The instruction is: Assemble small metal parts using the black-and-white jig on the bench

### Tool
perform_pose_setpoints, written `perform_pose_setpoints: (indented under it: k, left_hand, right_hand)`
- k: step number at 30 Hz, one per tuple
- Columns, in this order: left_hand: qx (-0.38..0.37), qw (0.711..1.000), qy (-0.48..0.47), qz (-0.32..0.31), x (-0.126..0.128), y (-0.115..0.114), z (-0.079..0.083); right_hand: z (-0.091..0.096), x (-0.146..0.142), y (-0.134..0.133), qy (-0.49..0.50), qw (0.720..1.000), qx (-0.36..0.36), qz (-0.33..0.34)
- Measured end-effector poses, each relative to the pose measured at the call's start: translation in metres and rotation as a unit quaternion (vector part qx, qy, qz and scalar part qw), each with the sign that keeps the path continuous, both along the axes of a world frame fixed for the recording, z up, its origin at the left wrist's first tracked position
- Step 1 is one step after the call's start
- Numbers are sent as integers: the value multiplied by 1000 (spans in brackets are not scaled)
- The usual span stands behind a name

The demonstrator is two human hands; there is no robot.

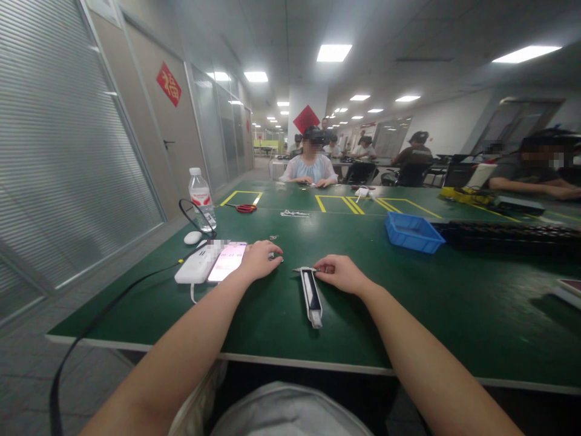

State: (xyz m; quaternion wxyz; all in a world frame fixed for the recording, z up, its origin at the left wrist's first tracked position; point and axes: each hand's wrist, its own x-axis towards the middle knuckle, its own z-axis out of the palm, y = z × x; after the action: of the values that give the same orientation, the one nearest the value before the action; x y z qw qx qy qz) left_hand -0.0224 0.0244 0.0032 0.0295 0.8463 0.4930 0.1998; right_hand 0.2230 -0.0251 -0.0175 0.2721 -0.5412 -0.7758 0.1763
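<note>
A long narrow white-and-black device [311,295] lies on the green table [445,309], pointing away from me. My right hand [340,272] rests at its far end, fingers pinched on a small metal part [303,269] sticking out there. My left hand [259,257] lies curled on the table to the left, fingertips closed over a small metal piece [276,257]. Just left of that hand lie a phone with a pink screen [227,261] and a white power bank [195,267].
A water bottle [201,198], a white mouse-like object [192,237] and red scissors [246,208] are at the far left. A blue tray [413,232] and black trays [508,236] lie to the right. Other people sit across the table and at the right.
</note>
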Motion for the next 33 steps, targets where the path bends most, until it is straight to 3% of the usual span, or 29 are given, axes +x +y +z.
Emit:
perform_pose_setpoints:
  k: [8, 20, 33]
  left_hand:
    - [-27, 999, 31, -33, 12, -12, -1]
    - [-10, 999, 35, -35, 12, -10, -6]
    - [0, 996, -9, -85, 14, -14, -1]
  right_hand:
    - [-1, 1, 0, -5, 1000, 9, 1]
    - [3, -2, -3, -3, 1000, 5, 5]
    - [2, 1, -2, 0, 1000, 10, 8]
